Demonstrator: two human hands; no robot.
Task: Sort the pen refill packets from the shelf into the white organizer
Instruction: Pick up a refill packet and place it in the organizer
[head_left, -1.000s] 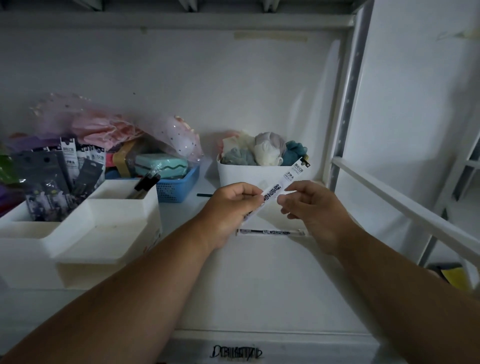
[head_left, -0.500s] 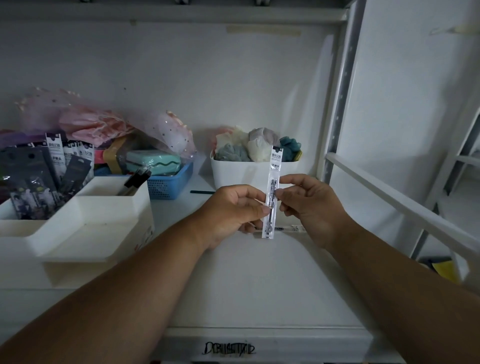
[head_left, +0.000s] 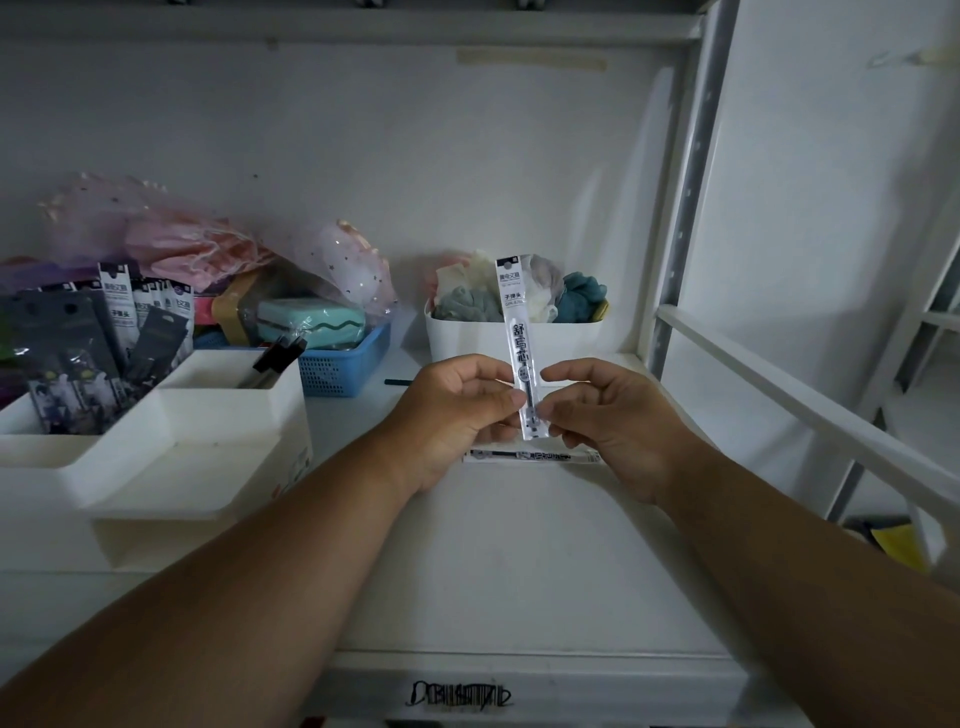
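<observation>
Tilted a second ago, the packet (head_left: 524, 343) now stands upright at the centre of the frame, its printed header up in front of the white bin (head_left: 467, 338). Both hands pinch its lower part: the left hand (head_left: 457, 410) with thumb and curled fingers on its left edge, the right hand (head_left: 613, 415) with fingertips on its right edge. It is held above the shelf (head_left: 493, 545), touching nothing else.

Just below the hands a second packet (head_left: 535, 456) lies flat on the shelf — it has not shifted between frames. So, as I judge it, two packets at least are left to file: the one in hand and the one lying down. A thin dark stick (head_left: 397, 383) lies on the shelf near the blue basket (head_left: 337, 369); whether it is a loose refill I cannot tell.

At the left of the frame stands the organizer (head_left: 208, 457), stepped in tiers. Its far-left compartment already holds a row of upright packets (head_left: 117, 306) with white headers like the held one, among darker cards — part of the sorting looks done. The rear small compartment holds dark pens (head_left: 275, 356); the wide front tray shows nothing in it.

Behind, the blue basket carries a mint-green wrapped item (head_left: 311, 322), with pink gauzy bags (head_left: 171, 244) piled at upper left. The white bin at centre holds soft bundles in grey, cream and teal.
</observation>
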